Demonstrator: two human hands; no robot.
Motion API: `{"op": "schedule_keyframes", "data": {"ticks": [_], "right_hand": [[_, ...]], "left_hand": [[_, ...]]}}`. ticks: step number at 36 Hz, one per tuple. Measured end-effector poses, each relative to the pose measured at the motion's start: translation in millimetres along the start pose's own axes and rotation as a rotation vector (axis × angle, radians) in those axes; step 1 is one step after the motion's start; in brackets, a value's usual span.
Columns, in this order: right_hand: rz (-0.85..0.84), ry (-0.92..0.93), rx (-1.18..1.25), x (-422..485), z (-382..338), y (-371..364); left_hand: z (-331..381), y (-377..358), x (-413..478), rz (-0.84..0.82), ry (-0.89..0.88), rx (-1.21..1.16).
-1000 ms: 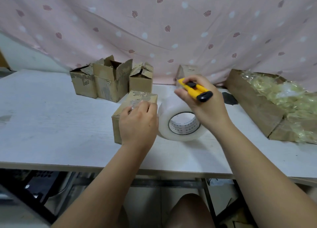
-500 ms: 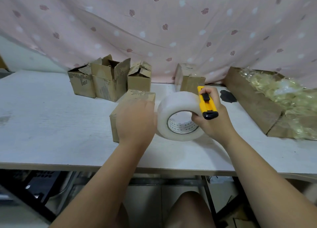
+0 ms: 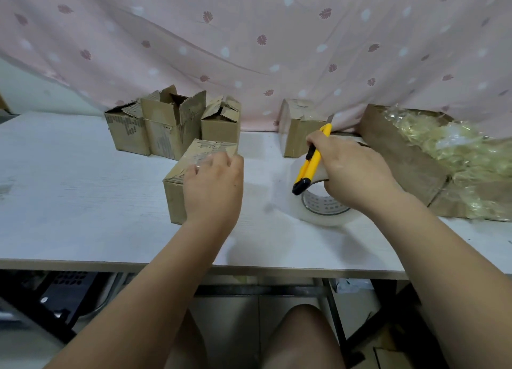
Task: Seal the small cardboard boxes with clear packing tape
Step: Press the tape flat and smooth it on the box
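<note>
Two hands, near first. At 11 o'clock, left hand (image 3: 213, 185) laid on closed box (image 3: 176, 202), fingers bent onto lid; pinching a tape end or not, cannot tell. At 1 o'clock, right hand (image 3: 352, 174) wrapped round tape roll (image 3: 324, 216) and yellow knife (image 3: 309, 165) together. Roll at box's 3 o'clock, apart from it; next pull probably leftward across lid. Beyond, at 11 o'clock, three open boxes (image 3: 171, 124), unsealed.
</note>
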State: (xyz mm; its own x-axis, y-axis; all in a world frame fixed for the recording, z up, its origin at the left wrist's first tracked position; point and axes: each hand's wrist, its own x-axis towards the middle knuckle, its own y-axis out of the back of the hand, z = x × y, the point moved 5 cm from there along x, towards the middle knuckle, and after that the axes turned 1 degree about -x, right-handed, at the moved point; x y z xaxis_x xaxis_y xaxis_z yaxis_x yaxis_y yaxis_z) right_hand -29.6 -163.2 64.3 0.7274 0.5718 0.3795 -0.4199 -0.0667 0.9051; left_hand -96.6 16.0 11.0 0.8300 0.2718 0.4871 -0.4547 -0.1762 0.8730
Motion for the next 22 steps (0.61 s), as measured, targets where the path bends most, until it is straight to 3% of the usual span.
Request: {"op": "schedule_keyframes", "data": {"ticks": [4,8,11,15,19,22], "right_hand": [[-0.080,0.046,-0.013,0.9,-7.9,1.3],[-0.061,0.058,0.073,4.2,-9.8,3.9],[0.084,0.050,0.123,5.5,-15.4,8.4],[0.444,0.069,0.380,-2.2,-31.2,26.3],[0.523,0.008,0.592,-8.9,-49.2,32.4],[0.492,-0.105,0.938,-14.4,-51.6,29.7]], "left_hand": [[12.6,2.7,7.3,-0.082,0.006,0.127],[10.9,-0.7,11.6,-0.054,0.030,0.125],[6.9,-4.2,10.4,0.014,0.045,0.049],[4.2,-2.7,10.0,0.099,0.081,0.013],[1.3,-3.5,10.7,0.102,0.129,-0.066],[-1.3,-4.8,9.5,0.114,0.157,-0.135]]}}
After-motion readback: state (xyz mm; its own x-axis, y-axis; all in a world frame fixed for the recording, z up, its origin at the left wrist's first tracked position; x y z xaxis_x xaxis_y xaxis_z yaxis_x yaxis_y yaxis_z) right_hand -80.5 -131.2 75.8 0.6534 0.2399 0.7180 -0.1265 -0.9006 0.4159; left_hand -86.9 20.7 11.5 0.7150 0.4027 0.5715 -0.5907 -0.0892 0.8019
